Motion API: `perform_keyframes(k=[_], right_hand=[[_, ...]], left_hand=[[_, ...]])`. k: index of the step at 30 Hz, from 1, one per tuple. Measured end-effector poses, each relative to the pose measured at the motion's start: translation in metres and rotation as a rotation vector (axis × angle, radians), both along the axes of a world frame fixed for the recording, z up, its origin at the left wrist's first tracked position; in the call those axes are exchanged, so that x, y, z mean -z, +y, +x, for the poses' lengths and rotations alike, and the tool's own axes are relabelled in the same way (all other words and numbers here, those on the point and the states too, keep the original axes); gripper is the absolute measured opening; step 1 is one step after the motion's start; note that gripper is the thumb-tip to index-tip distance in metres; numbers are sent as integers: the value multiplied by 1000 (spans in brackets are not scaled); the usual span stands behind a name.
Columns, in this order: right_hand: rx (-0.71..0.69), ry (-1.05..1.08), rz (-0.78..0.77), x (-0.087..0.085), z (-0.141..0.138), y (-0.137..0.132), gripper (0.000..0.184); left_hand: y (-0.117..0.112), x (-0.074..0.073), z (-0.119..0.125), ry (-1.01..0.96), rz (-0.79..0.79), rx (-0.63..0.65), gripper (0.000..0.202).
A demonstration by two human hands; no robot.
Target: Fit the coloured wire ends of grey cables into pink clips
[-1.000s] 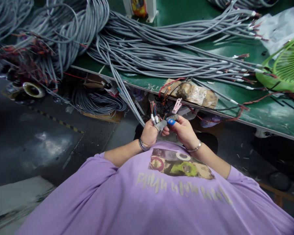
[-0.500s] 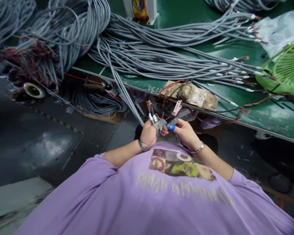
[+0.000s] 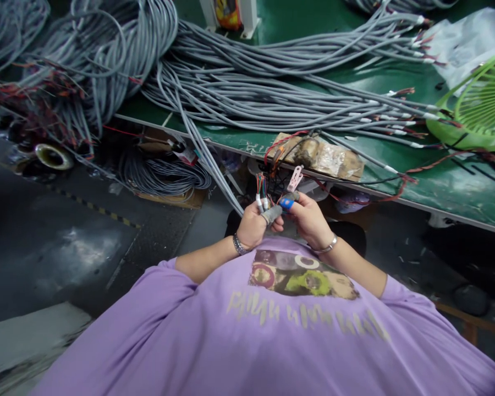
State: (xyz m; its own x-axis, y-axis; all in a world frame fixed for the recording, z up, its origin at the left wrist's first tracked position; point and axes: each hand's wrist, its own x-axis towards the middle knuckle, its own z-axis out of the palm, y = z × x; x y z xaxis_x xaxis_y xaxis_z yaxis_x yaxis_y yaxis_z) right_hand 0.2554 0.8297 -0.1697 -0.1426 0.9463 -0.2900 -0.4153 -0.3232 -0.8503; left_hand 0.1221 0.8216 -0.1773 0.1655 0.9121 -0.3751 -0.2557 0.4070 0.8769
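Several grey cables (image 3: 224, 190) come down off the bench to my left hand (image 3: 253, 224), which is closed around their ends. Out of the top of that grip stick the stripped cable ends (image 3: 261, 192), with white sleeves and thin coloured wires. My right hand (image 3: 309, 219) is close beside it, thumb and forefinger pinched together at the wires. A blue wrap covers its thumb, and grey covers sit on fingers of both hands. What lies between the pinched fingertips is too small to make out clearly. A pink clip (image 3: 296, 178) stands just beyond my right hand.
Long bundles of grey cable (image 3: 247, 102) lie across the green bench (image 3: 449, 190). A taped block (image 3: 325, 158) sits at its front edge. A green plastic basket (image 3: 478, 115) and a clear bag (image 3: 466, 44) are at the right. A coil of cable (image 3: 165, 176) rests below the bench.
My right hand has lifted slightly away from my left, and the coloured wire ends in my left hand now stand more upright. The whole view has shifted a little.
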Motion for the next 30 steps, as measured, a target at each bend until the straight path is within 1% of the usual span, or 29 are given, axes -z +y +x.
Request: perform_keyframes(k=[4,5,6,7,9,11,12,13,14,16,18,19,21,23,25,27,30], right_hand=[[265,114,-165,13,14,12,40],[297,150,-199,16,19,16,41],[292,180,-228,17,24,20,41],[251,198,-251,18,28,24,41],[111,195,-263,18,33,29,44],[-27,149,-204,15,32,33,49],[-61,107,-148,14,31,34,51],[-62,53,-82,13,28,34,51],[-31,-4,-17,13,26,35,51],[91,-88,80,15,22,37,51],[195,-94,118,18,18,39,53],[212,-66,121,20,17,40,54],[172,12,82,23,14,44,57],[105,101,-17,23,12,47,58],[72,186,-121,21,10,50,60],[83,248,-171,18,9,51,58],[124,287,-177,14,7,52,53]], left_hand=[[-2,-4,-3,-14,-13,4,44],[-2,-6,-4,-19,-22,6,44],[-2,-8,-4,-26,-34,9,44],[-1,-11,-4,-36,-48,14,44],[2,-18,-2,-59,-72,32,44],[6,-24,1,-80,-89,61,44],[8,-27,4,-86,-93,73,45],[10,-29,6,-88,-95,83,45],[12,-30,9,-85,-96,91,45],[14,-31,13,-75,-96,91,45],[15,-30,15,-68,-95,82,45],[15,-29,16,-67,-94,78,46],[15,-26,16,-61,-90,72,46],[15,-24,16,-53,-88,71,46],[15,-22,16,-48,-96,68,45],[15,-21,16,-46,-107,63,45],[15,-20,16,-42,-112,54,45]])
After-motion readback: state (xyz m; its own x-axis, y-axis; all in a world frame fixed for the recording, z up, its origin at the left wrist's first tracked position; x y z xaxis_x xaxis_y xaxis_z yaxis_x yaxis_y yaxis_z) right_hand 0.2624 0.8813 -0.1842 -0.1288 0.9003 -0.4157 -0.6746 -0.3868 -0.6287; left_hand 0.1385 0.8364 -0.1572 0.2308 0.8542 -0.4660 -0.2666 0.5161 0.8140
